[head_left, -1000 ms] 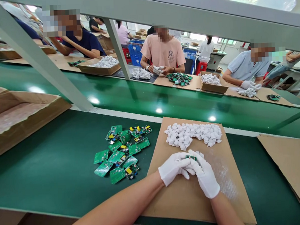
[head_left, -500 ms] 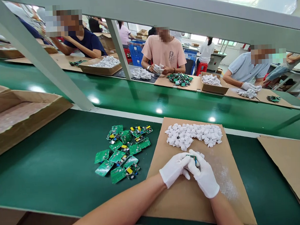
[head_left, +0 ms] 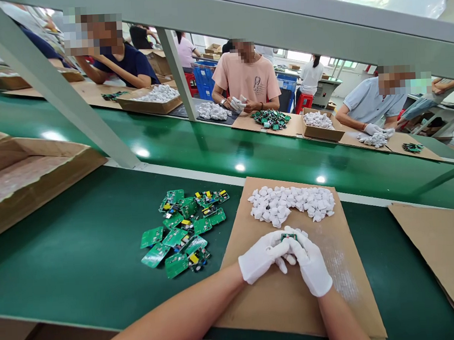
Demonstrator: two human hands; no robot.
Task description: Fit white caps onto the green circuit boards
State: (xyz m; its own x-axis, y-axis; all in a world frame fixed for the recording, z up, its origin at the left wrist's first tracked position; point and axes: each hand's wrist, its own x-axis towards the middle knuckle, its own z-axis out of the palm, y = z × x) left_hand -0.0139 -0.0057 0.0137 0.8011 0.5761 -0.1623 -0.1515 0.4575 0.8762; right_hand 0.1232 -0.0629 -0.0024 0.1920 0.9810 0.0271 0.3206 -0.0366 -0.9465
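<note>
White gloves cover both hands, which meet over a cardboard sheet. My left hand and my right hand are closed on one small green circuit board between their fingertips. Part of the board is hidden by the fingers. Just beyond the hands, small white wrapped pieces lie heaped at the far end of the cardboard. To the left, a loose pile of green circuit boards with yellow and dark components rests on the dark green bench top.
An open cardboard box stands at the left, and another cardboard sheet lies at the right. A slanted metal post and overhead beam frame the bench. Across the green conveyor, several co-workers sit with similar boards and white pieces.
The board between my fingers has turned, so its long edge now faces me more levelly. My fingertips have shifted slightly around it. The view has moved a little.
</note>
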